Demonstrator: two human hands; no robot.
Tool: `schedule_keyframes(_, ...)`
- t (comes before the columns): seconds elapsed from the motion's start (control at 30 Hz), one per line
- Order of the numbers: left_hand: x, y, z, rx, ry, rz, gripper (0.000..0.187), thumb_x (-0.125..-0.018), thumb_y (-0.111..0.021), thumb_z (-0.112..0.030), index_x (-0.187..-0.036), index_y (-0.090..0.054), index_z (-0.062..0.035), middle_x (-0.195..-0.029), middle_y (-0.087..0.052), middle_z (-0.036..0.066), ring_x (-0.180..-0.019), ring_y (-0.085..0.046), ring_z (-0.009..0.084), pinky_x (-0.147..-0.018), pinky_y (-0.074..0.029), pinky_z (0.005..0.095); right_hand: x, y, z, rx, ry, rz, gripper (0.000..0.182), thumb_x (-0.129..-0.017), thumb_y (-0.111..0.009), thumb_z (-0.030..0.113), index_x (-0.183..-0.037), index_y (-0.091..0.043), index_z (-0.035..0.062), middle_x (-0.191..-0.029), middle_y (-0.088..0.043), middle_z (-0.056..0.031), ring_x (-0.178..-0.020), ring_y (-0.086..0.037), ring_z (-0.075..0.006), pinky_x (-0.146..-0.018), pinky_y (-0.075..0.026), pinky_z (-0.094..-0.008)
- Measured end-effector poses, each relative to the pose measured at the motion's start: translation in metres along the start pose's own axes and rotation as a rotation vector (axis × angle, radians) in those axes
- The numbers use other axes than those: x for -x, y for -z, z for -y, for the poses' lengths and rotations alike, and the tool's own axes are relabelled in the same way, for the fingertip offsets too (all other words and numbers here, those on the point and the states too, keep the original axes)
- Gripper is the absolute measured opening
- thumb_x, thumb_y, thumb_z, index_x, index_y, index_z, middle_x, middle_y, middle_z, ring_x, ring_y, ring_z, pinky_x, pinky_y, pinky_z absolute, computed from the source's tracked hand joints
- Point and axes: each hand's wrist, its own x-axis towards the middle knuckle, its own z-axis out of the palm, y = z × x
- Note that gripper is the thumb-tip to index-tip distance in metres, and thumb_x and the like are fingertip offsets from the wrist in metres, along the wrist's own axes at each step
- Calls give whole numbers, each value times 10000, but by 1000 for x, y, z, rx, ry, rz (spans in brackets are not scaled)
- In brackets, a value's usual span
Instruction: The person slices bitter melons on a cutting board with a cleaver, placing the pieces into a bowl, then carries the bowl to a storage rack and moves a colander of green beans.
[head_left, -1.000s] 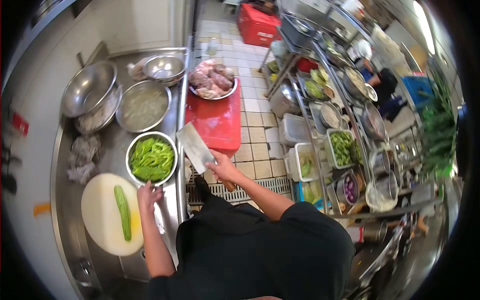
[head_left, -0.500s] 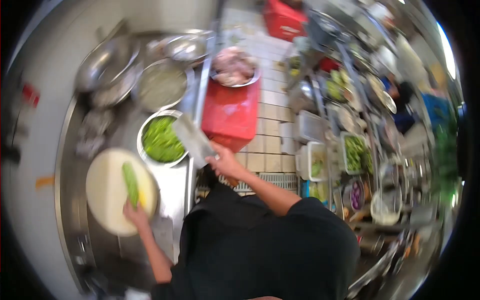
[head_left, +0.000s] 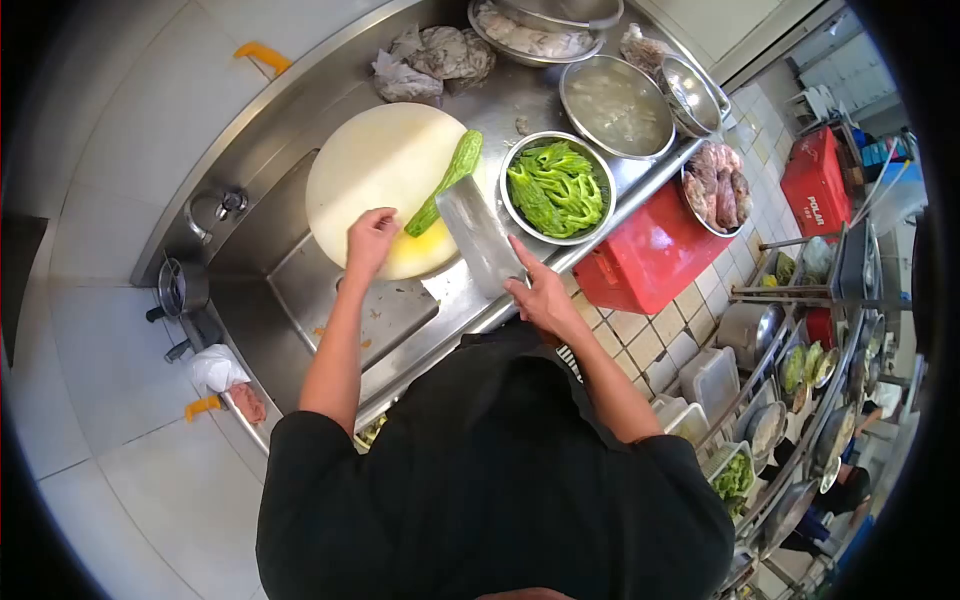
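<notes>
My right hand grips a cleaver, whose broad blade slants up and left past the edge of a round white cutting board. A long green bitter melon lies across the board's right side, partly behind the blade's tip. Just left of its near end is my left hand, fingers curled together and seemingly apart from the melon. Whether anything small is pinched there is hidden. Beside the cleaver stands a metal bowl of cut green pieces. A yellow patch shows on the board beneath the melon.
A steel sink with a tap lies left of the board. Beyond are plastic bags and a bowl of cloudy liquid. Right of the counter, a bowl of meat sits on a red box. Food-laden shelves stand farther right.
The view has turned, putting the board ahead of me. My left hand, earlier on the melon's near end, now appears off it. The cleaver stays in my right hand, its blade now nearer the melon.
</notes>
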Motion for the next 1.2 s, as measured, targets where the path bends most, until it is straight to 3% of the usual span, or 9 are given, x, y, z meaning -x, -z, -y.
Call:
schedule_keyframes(0.03,7,-7,-5,-30,-22,-8,244,-867,-788,-102,-1095,-770,-17,-967,-751,92,-828,-691,172,-800,-570,306,-5,-2,4,30,8,17,756,-969,-660,133,-1648,-334,202,-710,-599,-67,-504,-515,-118,-552,-502,-331)
schedule_keyframes(0.07,12,-15,-11,-60,-44,-15,241,-860,-788,-99,-1088,-772,-22,-969,-753,99,-830,-697,185,-800,-572,312,-10,-1,11,105,-39,55,747,-958,-661,151,-1637,-351,187,-810,-692,-160,-661,-678,-237,-713,-559,-382)
schedule_keyframes(0.2,19,-33,-21,-176,-35,-65,179,-830,-789,-94,-998,-788,-36,-985,-761,128,-856,-722,254,-815,-581,358,-39,-17,-5,179,129,-41,751,-970,-649,122,-1644,-342,244,-654,-567,-54,-521,-539,-146,-552,-496,-347)
schedule_keyframes(0.47,14,-31,-15,-234,-87,-52,172,-823,-794,-84,-984,-794,-21,-940,-759,122,-796,-711,218,-779,-577,334,-91,-38,-17,364,450,-225,715,-942,-661,149,-1607,-400,162,-738,-660,-239,-582,-624,-285,-672,-533,-430)
schedule_keyframes(0.57,14,-31,-18,-245,-84,-48,170,-826,-793,-93,-981,-796,-23,-941,-762,124,-801,-715,221,-782,-577,336,-104,-43,17,324,209,-118,712,-934,-670,159,-1597,-411,127,-762,-669,-262,-631,-650,-308,-705,-535,-428)
schedule_keyframes(0.83,17,-35,-12,-232,-92,-93,173,-824,-803,-100,-980,-797,-24,-955,-769,126,-832,-728,230,-817,-579,331,-80,-54,-25,331,319,-86,718,-944,-663,138,-1608,-390,132,-716,-663,-205,-592,-623,-282,-677,-539,-429)
schedule_keyframes(1.0,21,-34,-17,-149,-16,-90,147,-811,-787,-87,-950,-798,-39,-983,-764,124,-923,-710,286,-860,-572,390,-3,-3,27,267,-137,166,693,-942,-655,143,-1589,-410,113,-1054,-717,-311,-949,-702,-454,-907,-530,-448)
schedule_keyframes(1.07,19,-35,-20,-207,-32,-73,179,-815,-775,-75,-991,-785,-42,-1017,-755,124,-972,-698,298,-894,-560,400,2,11,46,253,-324,206,690,-937,-662,131,-1583,-420,106,-1154,-709,-307,-1016,-698,-456,-945,-520,-445)
schedule_keyframes(1.2,16,-42,-26,-260,-188,-70,259,-818,-754,-63,-1077,-752,-46,-1086,-736,123,-1061,-666,322,-949,-531,423,-41,9,20,274,81,-19,700,-922,-669,134,-1577,-424,99,-1202,-675,-336,-1133,-659,-473,-998,-496,-464)
